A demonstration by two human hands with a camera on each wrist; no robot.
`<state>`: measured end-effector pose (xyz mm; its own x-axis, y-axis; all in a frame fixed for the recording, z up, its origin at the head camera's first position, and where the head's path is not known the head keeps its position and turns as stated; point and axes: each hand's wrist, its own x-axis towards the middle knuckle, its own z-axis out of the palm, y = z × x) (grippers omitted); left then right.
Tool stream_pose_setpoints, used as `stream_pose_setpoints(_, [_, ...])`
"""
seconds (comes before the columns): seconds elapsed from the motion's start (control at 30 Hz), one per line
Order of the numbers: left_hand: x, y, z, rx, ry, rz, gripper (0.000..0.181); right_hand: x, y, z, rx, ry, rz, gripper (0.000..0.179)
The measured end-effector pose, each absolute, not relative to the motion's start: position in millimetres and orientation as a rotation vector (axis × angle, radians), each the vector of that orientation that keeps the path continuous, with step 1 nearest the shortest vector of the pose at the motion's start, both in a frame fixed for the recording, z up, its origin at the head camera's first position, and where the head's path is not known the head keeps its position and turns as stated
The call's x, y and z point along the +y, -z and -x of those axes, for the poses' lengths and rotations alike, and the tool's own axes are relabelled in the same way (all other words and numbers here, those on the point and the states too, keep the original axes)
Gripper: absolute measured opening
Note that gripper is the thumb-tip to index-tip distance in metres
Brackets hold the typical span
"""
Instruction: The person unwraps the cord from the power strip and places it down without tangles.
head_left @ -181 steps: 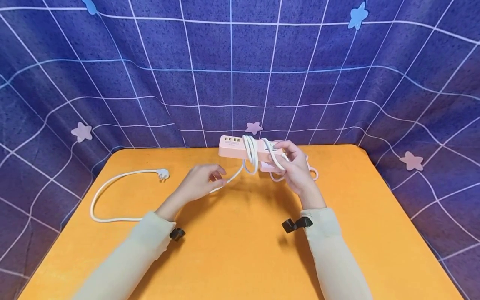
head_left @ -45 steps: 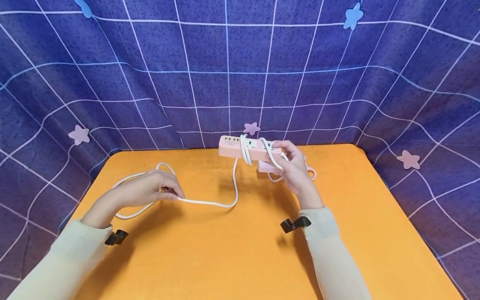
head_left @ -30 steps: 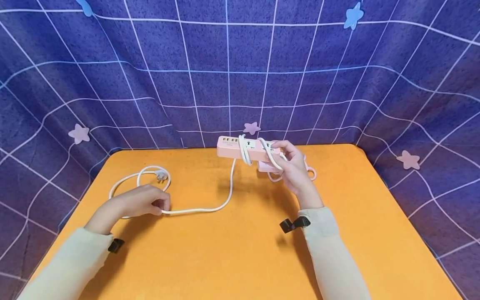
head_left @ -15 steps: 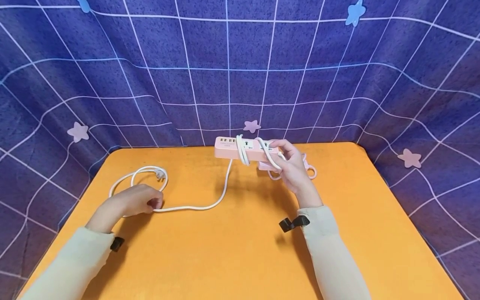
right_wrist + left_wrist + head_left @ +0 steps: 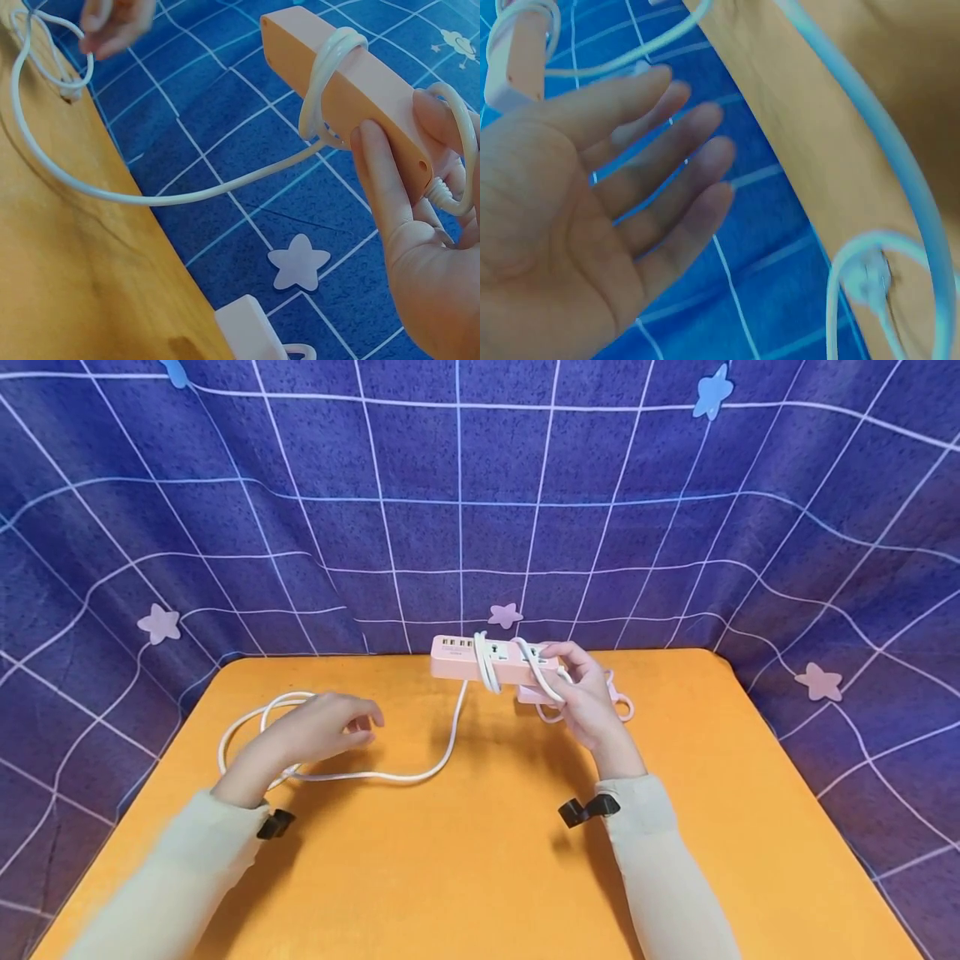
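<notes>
My right hand [image 5: 592, 714] grips one end of a pink power strip [image 5: 453, 667], held above the table with its USB ports and sockets showing. A few turns of its white cable [image 5: 405, 778] are wound round the strip's middle. From there the cable hangs down and runs left across the table into loose loops. Over those loops hovers my left hand [image 5: 326, 727], fingers loosely bent and holding nothing; the left wrist view shows its bare palm [image 5: 547, 225]. The plug [image 5: 864, 279] lies among the loops, hidden by my left hand in the head view.
Behind my right hand, a second, lilac power strip [image 5: 529, 695] with a coiled cord lies on the orange tabletop [image 5: 480, 877]. A blue gridded curtain [image 5: 420, 535] with stars surrounds the table's back and sides.
Fewer turns remain round the strip than six seconds ago. My left hand drew cable leftward, laid it down, let go, and has now lifted rightward. My right hand has kept its hold.
</notes>
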<state>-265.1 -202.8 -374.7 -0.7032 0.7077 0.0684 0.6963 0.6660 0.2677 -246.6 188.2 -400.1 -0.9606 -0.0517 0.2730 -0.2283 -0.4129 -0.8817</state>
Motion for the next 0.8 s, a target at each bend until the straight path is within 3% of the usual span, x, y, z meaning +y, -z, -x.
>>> stream_pose_setpoints(0.33, [-148,386,278,2.925,-0.82,-0.992,0.02,189,399,245,-1.633,-2.529,-0.403,0.039])
stream_pose_setpoints(0.8, [-111,410,288,2.851,-1.206,-0.791,0.026,189,399,245,-1.626,-2.542,-0.419,0.039])
